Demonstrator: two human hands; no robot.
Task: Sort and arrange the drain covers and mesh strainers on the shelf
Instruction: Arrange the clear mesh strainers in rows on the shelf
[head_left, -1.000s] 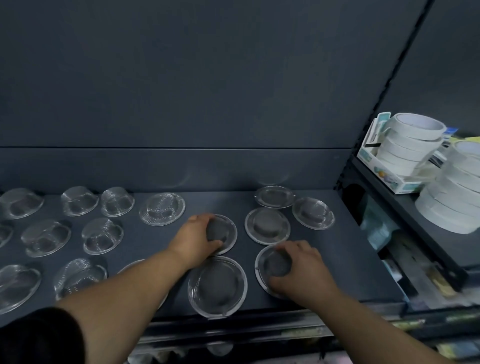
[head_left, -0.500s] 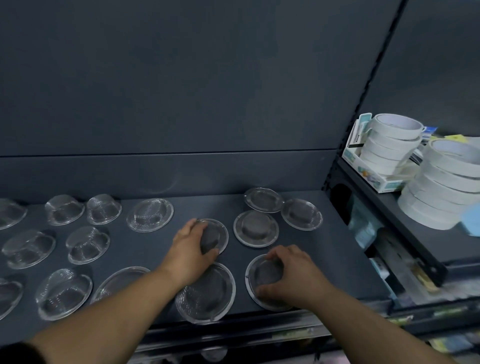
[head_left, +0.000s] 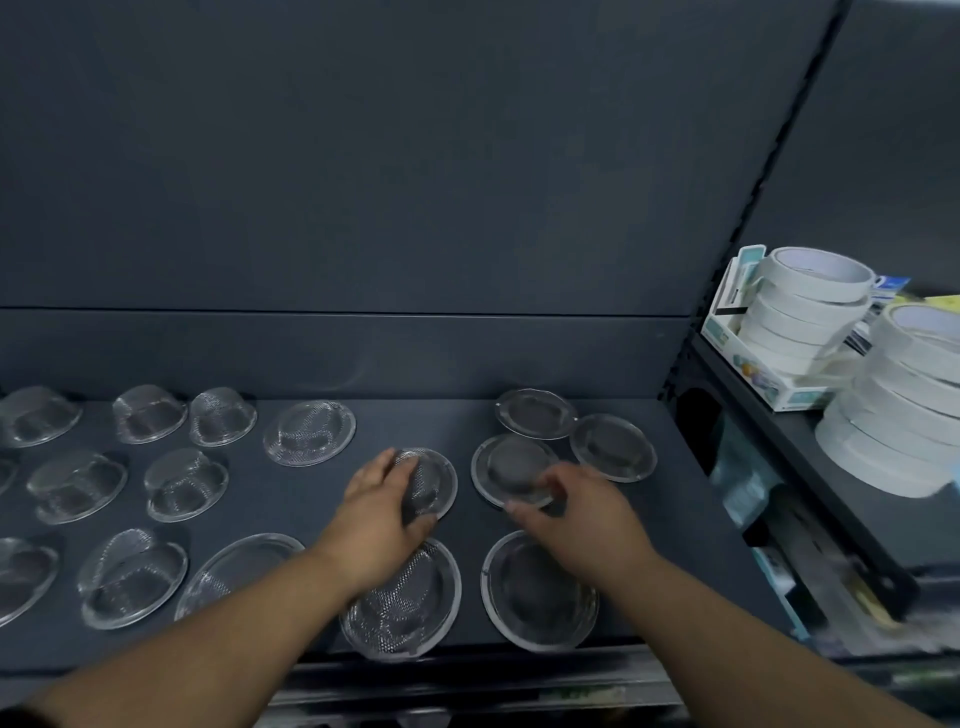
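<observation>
Many round metal mesh strainers lie on a dark shelf (head_left: 415, 421). My left hand (head_left: 382, 506) grips a small flat strainer (head_left: 434, 475) in the middle row, fingers over its dome and thumb at its near edge. My right hand (head_left: 579, 512), blurred, has curled fingers at the near rim of the neighbouring flat strainer (head_left: 506, 467) and seems to pinch it. Two larger strainers (head_left: 410, 608) (head_left: 540, 597) lie at the front edge, partly under my wrists. Two more flat strainers (head_left: 535, 413) (head_left: 613, 452) lie at the back right.
Several deeper bowl-shaped strainers (head_left: 150, 413) (head_left: 187, 483) fill the shelf's left half, and a wide shallow one (head_left: 309, 431) lies near the middle. On a neighbouring shelf to the right stand stacks of white tape rolls (head_left: 810, 312) (head_left: 909, 400) and a small carton (head_left: 727, 332).
My right hand has left the front-right strainer and moved back to the flat strainer in the middle row. My left hand stays on its small strainer.
</observation>
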